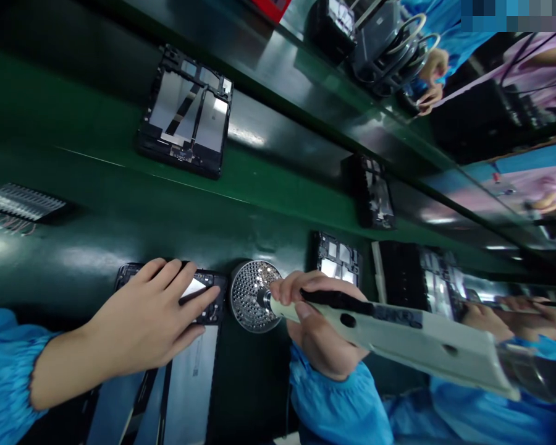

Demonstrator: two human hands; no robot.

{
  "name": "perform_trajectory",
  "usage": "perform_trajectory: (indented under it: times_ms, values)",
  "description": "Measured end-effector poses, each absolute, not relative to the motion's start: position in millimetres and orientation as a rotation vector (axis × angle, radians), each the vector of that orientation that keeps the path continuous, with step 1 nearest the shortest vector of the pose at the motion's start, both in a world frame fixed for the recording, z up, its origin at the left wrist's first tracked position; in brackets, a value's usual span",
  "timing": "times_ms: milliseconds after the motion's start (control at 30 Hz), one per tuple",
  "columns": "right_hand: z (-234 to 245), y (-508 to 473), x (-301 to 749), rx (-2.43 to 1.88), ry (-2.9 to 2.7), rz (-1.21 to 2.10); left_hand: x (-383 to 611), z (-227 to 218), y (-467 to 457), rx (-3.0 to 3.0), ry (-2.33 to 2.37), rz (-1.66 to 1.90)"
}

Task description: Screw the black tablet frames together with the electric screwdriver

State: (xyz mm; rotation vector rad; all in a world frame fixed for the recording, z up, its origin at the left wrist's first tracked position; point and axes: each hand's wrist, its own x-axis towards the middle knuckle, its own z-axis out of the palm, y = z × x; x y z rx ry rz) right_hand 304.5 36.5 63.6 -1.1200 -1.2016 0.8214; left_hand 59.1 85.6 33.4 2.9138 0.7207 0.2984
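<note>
I had left hand [155, 312] laid over the opened tablet-like chassis [197, 364], fingers slightly apart; right hand [322, 321] fingers clamped round the electric screwdriver [398, 340], nose over the perforated screw dish [245, 300] just past them.

Ahead of me, an opened device [188, 117] shows its insides; over on my left, a ribbed strip [23, 202] trails thin wires [9, 224]; and beyond, there's a co-worker [451, 40] in blue, a red object [273, 7] too!
</note>
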Motion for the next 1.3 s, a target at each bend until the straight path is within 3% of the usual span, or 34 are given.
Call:
perform_trajectory:
  times_ms: [433,1300]
  values:
    - [113,36,270,-1.175,-1.243,0.768,66,32,83,2.901,0.736,0.282]
    - [91,64,255,-1.158,-1.175,0.929,68,34,86,2.902,0.735,0.292]
